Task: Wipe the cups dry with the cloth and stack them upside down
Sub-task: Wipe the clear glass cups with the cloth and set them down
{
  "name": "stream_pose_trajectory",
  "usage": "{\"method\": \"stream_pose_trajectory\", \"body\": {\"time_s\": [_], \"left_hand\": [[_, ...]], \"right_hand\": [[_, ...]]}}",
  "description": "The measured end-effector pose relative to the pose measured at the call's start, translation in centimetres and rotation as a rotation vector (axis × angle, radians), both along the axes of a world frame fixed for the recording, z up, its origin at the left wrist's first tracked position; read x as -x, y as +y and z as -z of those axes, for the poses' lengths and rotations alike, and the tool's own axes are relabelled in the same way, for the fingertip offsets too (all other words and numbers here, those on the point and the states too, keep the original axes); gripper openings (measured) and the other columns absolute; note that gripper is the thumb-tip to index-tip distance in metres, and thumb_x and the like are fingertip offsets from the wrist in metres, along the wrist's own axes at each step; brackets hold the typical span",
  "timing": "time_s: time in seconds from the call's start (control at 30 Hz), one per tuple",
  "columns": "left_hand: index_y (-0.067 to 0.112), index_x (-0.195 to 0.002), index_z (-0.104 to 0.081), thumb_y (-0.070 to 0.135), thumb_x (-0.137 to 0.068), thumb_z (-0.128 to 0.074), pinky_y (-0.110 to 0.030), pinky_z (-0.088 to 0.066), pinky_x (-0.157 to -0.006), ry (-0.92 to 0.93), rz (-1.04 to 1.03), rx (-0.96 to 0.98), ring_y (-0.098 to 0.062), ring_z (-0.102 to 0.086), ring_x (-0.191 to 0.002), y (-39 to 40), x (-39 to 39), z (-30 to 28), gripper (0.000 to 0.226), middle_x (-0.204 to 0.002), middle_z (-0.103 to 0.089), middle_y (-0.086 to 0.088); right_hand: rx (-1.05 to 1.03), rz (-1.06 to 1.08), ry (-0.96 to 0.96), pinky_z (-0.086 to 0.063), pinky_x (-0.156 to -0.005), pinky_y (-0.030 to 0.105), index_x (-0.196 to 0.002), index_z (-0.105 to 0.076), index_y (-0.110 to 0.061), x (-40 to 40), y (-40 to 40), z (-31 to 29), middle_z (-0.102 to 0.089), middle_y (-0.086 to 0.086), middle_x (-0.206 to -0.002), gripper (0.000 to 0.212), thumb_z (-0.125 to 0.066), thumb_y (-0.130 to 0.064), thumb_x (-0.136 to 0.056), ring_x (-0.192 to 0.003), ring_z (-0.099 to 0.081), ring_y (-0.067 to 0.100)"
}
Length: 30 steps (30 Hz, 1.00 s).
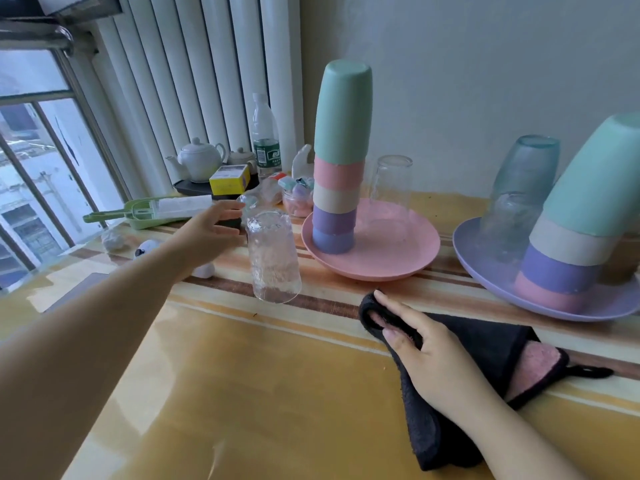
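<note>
Cups: textured glass cup [275,256] sits mouth-down on the table [242,375] beside the pink plate [398,258] stack, my left hand [214,226] open right by it, right hand [426,344] clutching the cloth [485,337], ready to wipe.

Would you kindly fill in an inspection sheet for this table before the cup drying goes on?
Surface: striped yellow table, glossy.
Job's things: textured glass upside down on the table; five-cup stack and clear glass on pink plate; tilted stack on purple plate; dark cloth.
Clutter: teapot, bottle, yellow box.
Hands: left hand open by the glass; right hand holds the cloth.
Cables: nothing seen.
Surroundings: radiator, window.
</note>
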<state>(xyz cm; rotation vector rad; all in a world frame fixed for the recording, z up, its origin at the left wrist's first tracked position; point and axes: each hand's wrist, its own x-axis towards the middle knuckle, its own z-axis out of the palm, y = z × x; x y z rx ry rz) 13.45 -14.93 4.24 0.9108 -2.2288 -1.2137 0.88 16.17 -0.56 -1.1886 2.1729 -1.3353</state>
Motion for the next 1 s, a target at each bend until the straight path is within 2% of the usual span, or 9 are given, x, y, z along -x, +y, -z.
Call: {"method": "stream_pose_trajectory", "body": {"time_s": [0.1,0.2,0.27,0.37,0.43,0.6,0.73,0.83,1.0], "left_hand": [[0.036,-0.136,-0.041,-0.007,-0.085,-0.063,-0.032,-0.044,-0.091,-0.069,0.145,-0.010,-0.016,-0.049,-0.122,-0.7,1.3,-0.7,0.070,-0.144,-0.040,0.009],[0.038,-0.140,-0.038,-0.013,-0.085,-0.059,-0.027,-0.041,-0.097,-0.161,0.260,0.002,-0.014,-0.041,-0.130,-1.0,2.3,-1.3,0.078,-0.147,-0.037,0.009],[0.034,-0.139,-0.040,-0.010,-0.086,-0.061,-0.007,-0.043,-0.079,-0.211,0.300,0.032,-0.006,-0.047,-0.113,-1.2,2.9,-1.6,0.072,-0.132,-0.042,0.011],[0.027,-0.130,-0.048,-0.003,-0.085,-0.067,-0.001,-0.043,-0.060,-0.231,0.306,0.086,0.006,-0.052,-0.088,-1.9,3.5,-1.7,0.058,-0.117,-0.052,0.010],[0.030,-0.126,-0.050,-0.002,-0.083,-0.071,-0.005,-0.046,-0.071,-0.203,0.293,0.098,-0.001,-0.059,-0.095,-2.5,3.7,-1.5,0.057,-0.120,-0.058,0.006],[0.044,-0.105,-0.055,-0.011,-0.086,-0.061,-0.043,-0.051,-0.095,-0.053,0.234,0.086,-0.024,-0.061,-0.104,-4.1,5.3,-1.6,0.059,-0.128,-0.056,0.005],[0.025,-0.125,-0.053,-0.011,-0.086,-0.062,-0.047,-0.050,-0.096,-0.089,0.283,0.039,-0.032,-0.060,-0.113,-4.5,7.1,-0.7,0.054,-0.131,-0.057,-0.008],[0.024,-0.122,-0.051,-0.012,-0.087,-0.058,-0.048,-0.048,-0.095,-0.057,0.291,-0.008,-0.037,-0.057,-0.117,-4.8,7.7,-0.1,0.051,-0.129,-0.056,-0.010],[0.027,-0.137,-0.043,0.008,-0.095,-0.055,-0.033,-0.040,-0.097,-0.028,0.258,-0.066,-0.016,-0.044,-0.120,-3.8,6.7,-0.2,0.047,-0.135,-0.042,0.005]], "right_hand": [[-0.051,-0.019,-0.030,-0.035,-0.091,0.003,-0.123,-0.048,-0.052,-0.1,-0.7,-0.7,-0.058,-0.034,-0.103,0.045,-0.050,-0.017,-0.095,-0.111,-0.048,-0.006],[-0.052,-0.023,0.002,-0.030,-0.091,-0.006,-0.128,-0.049,-0.044,0.2,-2.4,-1.6,-0.052,-0.032,-0.119,0.045,-0.049,-0.014,-0.095,-0.111,-0.046,-0.018],[-0.013,0.005,-0.007,-0.025,-0.084,-0.010,-0.130,-0.050,-0.038,0.6,-3.9,-1.9,-0.049,-0.032,-0.122,0.045,-0.048,-0.010,-0.095,-0.112,-0.042,-0.019],[0.063,0.064,-0.048,-0.027,-0.082,-0.009,-0.130,-0.051,-0.034,0.8,-5.6,-1.4,-0.050,-0.033,-0.118,0.044,-0.048,-0.008,-0.094,-0.109,-0.044,-0.019],[0.100,0.091,-0.070,-0.028,-0.084,-0.008,-0.128,-0.052,-0.035,0.6,-6.1,-0.4,-0.051,-0.034,-0.118,0.044,-0.048,-0.007,-0.094,-0.112,-0.044,-0.021],[0.152,0.115,-0.074,-0.029,-0.086,-0.007,-0.120,-0.050,-0.048,0.6,-6.1,0.8,-0.049,-0.039,-0.117,0.046,-0.050,-0.010,-0.094,-0.113,-0.040,-0.025],[0.137,0.093,-0.056,-0.029,-0.085,-0.007,-0.119,-0.047,-0.050,0.7,-5.9,1.0,-0.048,-0.039,-0.119,0.047,-0.050,-0.010,-0.094,-0.112,-0.040,-0.026],[0.131,0.092,-0.049,-0.029,-0.088,-0.005,-0.122,-0.048,-0.048,0.8,-5.9,1.3,-0.049,-0.037,-0.122,0.046,-0.051,-0.011,-0.094,-0.114,-0.041,-0.024],[0.129,0.096,-0.031,-0.030,-0.086,-0.005,-0.124,-0.048,-0.046,0.7,-6.0,1.1,-0.049,-0.038,-0.120,0.046,-0.051,-0.012,-0.094,-0.112,-0.041,-0.025]]}}
